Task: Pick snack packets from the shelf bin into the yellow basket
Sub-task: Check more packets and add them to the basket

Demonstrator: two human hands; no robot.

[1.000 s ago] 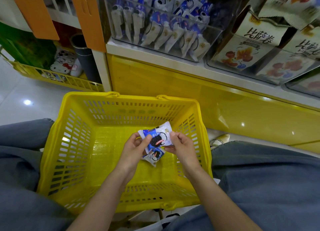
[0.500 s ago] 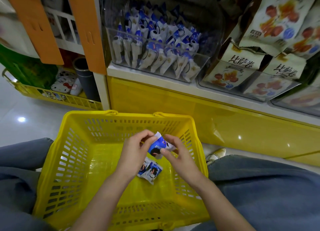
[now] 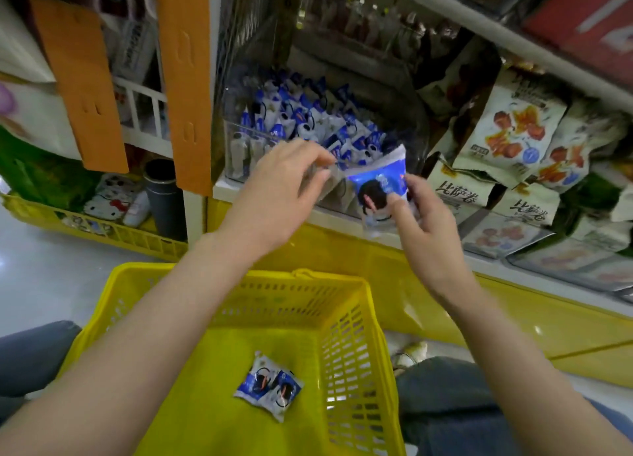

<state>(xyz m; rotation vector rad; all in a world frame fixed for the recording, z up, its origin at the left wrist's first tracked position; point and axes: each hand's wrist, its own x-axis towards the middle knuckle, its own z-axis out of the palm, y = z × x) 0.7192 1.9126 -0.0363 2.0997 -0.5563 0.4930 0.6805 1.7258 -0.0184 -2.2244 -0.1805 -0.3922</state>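
My right hand [image 3: 419,216] pinches a blue-and-white snack packet [image 3: 378,181] in front of the clear shelf bin [image 3: 236,161], which holds several packets of the same kind. My left hand [image 3: 274,188] hovers at the bin's front just left of that packet, fingers loosely bent, with nothing visibly in them; the view is blurred there. Below both arms stands the yellow basket [image 3: 346,339]. One snack packet [image 3: 269,385] lies flat on the basket floor.
Larger white snack bags [image 3: 510,133] fill the bins to the right. An orange shelf post [image 3: 183,79] stands left of the bin. A low yellow tray [image 3: 102,229] with small goods sits on the floor at left. My knees flank the basket.
Both hands rose from over the basket up to the shelf bin's front, the right one still holding the packet. The view tilted upward. One packet stays on the basket floor.
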